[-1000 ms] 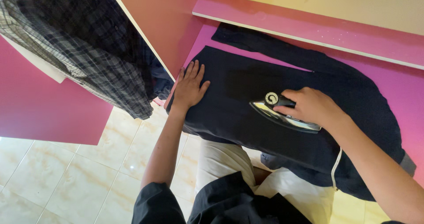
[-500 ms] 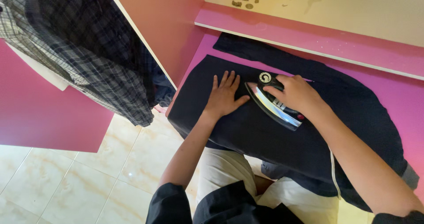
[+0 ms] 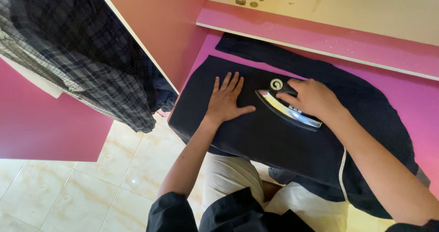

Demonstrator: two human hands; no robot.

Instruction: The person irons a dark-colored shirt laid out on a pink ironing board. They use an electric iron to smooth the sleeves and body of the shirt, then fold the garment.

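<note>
Both hands were on the dark cloth (image 3: 256, 140), which lay spread over the pink worktop (image 3: 411, 90). Left hand (image 3: 225, 101) lay flat with its fingers spread, pressing the cloth smooth. Just beside it, the right hand (image 3: 313, 99) was closed around the handle of the iron (image 3: 286, 107). A checked shirt (image 3: 82, 58) hung far left. Ironing goes best with the cloth pulled flat and fingers kept away from the hot iron.

Left hand (image 3: 225, 101) flat, palm down, fingers spread and pointing away, forearm bare and stretched forward. Right hand (image 3: 310, 98) curled in a closed grip, knuckles up, bare forearm angled in from lower right.
</note>
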